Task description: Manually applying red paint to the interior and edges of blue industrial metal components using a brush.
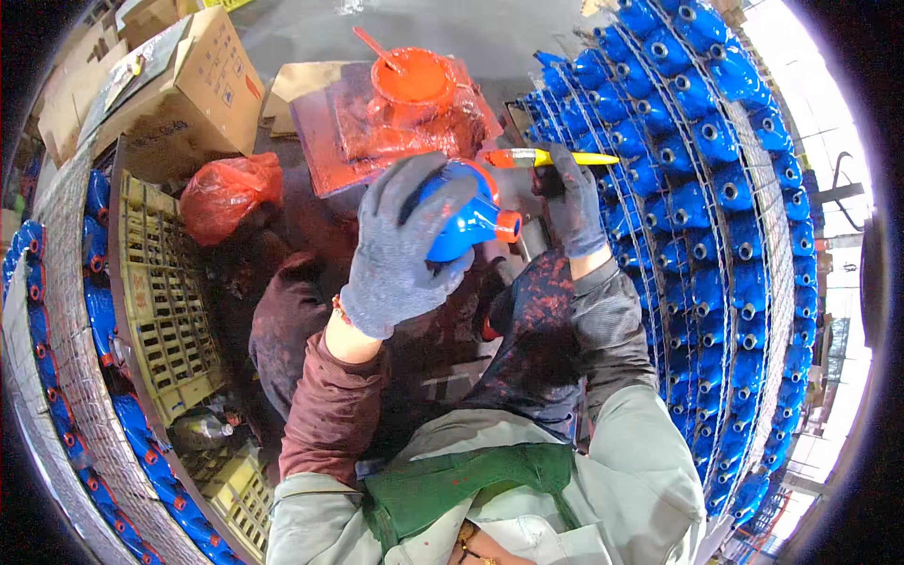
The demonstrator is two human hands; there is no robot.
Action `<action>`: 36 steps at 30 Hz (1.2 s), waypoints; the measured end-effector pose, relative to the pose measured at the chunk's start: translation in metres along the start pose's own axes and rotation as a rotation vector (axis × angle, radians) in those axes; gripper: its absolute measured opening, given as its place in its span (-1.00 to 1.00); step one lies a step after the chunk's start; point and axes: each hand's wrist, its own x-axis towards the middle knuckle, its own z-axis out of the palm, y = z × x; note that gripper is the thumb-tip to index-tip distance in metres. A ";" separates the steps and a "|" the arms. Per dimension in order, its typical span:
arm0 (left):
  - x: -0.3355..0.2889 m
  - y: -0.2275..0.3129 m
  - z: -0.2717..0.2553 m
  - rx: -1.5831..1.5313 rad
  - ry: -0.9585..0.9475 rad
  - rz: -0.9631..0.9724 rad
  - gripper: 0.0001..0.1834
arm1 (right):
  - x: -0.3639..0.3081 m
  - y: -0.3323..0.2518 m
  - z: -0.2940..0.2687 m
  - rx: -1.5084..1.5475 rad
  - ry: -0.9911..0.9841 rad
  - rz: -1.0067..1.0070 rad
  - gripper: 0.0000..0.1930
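Note:
In front of me my left hand [400, 250], in a grey glove, is closed around a blue rounded casting [461, 234]. The casting's short neck is red and points right, and a red rim shows along its far side. My right hand [573, 207], also gloved, grips a yellow-handled paintbrush [586, 158]. Red paint covers the brush's head, which points left, just beyond the casting and apart from its neck. Farther off stands a pot of red paint [411, 80] with a red stick [370, 42] leaning in it.
The pot rests on a red-smeared board [325, 141]. At right rises a rack of many blue castings [706, 202]; more blue castings [141, 438] line the left. Also leftward are cardboard boxes [212, 85], a red plastic bag [231, 198] and a yellowish crate [174, 311].

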 end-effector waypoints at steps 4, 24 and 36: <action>-0.001 -0.008 -0.010 -0.048 0.147 -0.024 -0.19 | 0.002 0.000 0.001 0.009 0.007 0.121 -0.60; -0.055 -0.010 -0.040 -2.164 0.052 -0.676 0.03 | 0.024 0.052 -0.049 0.355 0.189 0.296 -0.77; -0.112 0.102 -0.057 -0.945 0.625 -0.585 -0.35 | -0.142 -0.049 0.019 0.129 0.133 -0.151 -0.72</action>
